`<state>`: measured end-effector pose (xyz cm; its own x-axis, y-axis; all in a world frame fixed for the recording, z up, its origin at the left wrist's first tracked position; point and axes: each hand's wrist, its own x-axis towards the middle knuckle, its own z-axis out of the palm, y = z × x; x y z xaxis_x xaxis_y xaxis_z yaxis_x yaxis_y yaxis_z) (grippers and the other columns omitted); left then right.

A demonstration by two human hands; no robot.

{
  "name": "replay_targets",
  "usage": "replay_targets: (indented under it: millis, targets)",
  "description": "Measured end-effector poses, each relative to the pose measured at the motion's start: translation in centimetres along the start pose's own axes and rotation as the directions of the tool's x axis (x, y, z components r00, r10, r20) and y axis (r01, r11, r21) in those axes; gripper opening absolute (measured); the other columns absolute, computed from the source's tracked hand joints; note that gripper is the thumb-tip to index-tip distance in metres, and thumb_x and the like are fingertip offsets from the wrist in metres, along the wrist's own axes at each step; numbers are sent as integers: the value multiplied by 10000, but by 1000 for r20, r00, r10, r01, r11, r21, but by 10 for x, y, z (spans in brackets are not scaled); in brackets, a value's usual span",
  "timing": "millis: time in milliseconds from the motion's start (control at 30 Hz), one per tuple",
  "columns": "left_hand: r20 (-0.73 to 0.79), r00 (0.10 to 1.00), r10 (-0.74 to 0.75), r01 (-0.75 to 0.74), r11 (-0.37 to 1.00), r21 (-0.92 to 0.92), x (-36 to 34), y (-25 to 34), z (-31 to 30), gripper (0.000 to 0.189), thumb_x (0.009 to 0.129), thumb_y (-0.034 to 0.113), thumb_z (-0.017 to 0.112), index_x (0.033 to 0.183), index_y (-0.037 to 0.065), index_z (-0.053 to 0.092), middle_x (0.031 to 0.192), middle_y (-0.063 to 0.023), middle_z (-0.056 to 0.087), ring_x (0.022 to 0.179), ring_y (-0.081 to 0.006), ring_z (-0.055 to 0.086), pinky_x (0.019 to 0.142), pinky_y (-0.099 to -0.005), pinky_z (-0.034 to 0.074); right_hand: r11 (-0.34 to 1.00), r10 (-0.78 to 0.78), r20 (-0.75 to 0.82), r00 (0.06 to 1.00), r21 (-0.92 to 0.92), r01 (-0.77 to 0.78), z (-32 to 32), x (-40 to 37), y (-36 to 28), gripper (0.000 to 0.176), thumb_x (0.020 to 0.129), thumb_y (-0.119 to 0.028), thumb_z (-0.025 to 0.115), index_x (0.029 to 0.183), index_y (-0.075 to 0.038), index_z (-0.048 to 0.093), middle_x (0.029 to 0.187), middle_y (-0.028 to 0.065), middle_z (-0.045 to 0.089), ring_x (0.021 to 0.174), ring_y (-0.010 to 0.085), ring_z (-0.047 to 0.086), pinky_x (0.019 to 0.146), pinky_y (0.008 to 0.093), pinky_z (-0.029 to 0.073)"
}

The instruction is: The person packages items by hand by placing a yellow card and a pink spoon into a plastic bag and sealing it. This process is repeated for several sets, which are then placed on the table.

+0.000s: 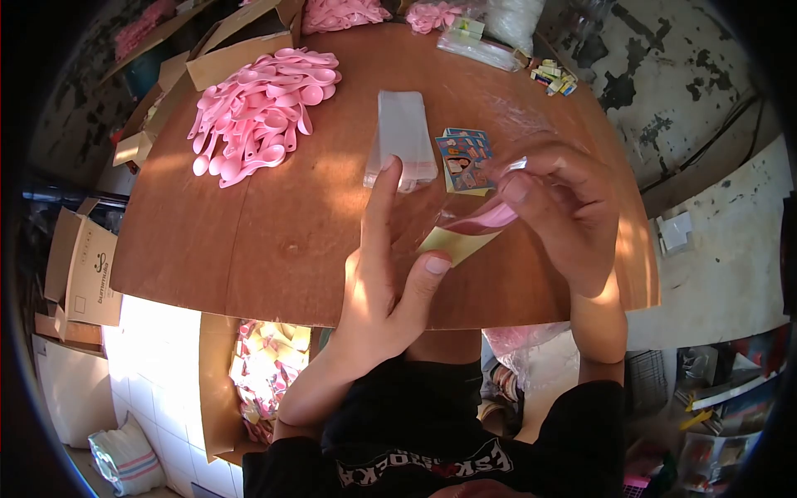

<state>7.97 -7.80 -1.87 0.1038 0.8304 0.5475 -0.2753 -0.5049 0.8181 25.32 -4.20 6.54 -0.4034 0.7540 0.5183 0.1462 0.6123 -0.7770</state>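
My right hand (573, 207) pinches one end of a clear plastic packet, in which a pink spoon (491, 217) and a yellowish card (458, 244) show. Beside the packet's lower left end is my left hand (388, 274), its thumb and forefinger spread apart, the thumb tip close to the card. A stack of clear plastic bags (405, 133) lies on the table just beyond my left fingertips. Printed cards (466, 163) in a small pile sit to the right of the bags, partly behind my right hand. Pink spoons (257, 112) form a large heap at the left.
The brown wooden table (282, 249) has a curved far edge. An open cardboard box (245, 41) stands at its back left, with more bagged pink spoons (342, 12) behind. Small boxes (554, 77) lie back right. Below the near edge, a carton holds many filled packets (270, 361).
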Motion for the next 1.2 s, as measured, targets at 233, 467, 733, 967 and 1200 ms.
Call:
replay_targets:
  millis: [233,467,733,967,1200]
  targets:
    - [-82,991,106,-72,939,337,1,0,-17,675,871,95,673,1434,-36,324,1369,-266,460,1277,-350,479,1067,-417,362,991,-95,-89,991,-98,87,2,27,16,95,856,-54,696,881,37,704,835,89,678,778,111,637,691,231,492]
    - [-49,986,158,-120,886,447,10,-6,-19,738,771,18,769,1401,5,386,1213,-165,589,1157,-256,571,972,-355,450,997,66,49,997,-32,-64,14,21,2,122,871,-66,681,884,55,695,848,94,681,793,109,647,640,233,504]
    - [-89,943,-319,326,942,76,-6,-4,-30,632,832,-46,707,1371,-9,379,963,-92,676,888,-129,664,763,-261,545,876,378,19,926,316,-364,35,3,26,207,946,-133,613,1094,11,633,971,66,663,864,108,624,746,257,508]
    - [-66,951,-303,292,946,-145,-14,-17,-48,448,901,7,648,1316,-21,481,1031,-88,675,979,-120,632,829,-261,524,773,515,180,838,325,-544,34,-13,49,188,945,-126,611,1078,3,645,992,59,669,889,111,630,737,266,520]
    - [-208,916,-342,332,940,-84,-10,-19,-61,183,944,36,594,1096,-59,629,983,-130,697,893,-161,673,806,-326,574,758,552,182,814,296,-581,43,-22,67,246,953,-148,613,1102,47,636,978,79,687,855,99,628,771,243,511]
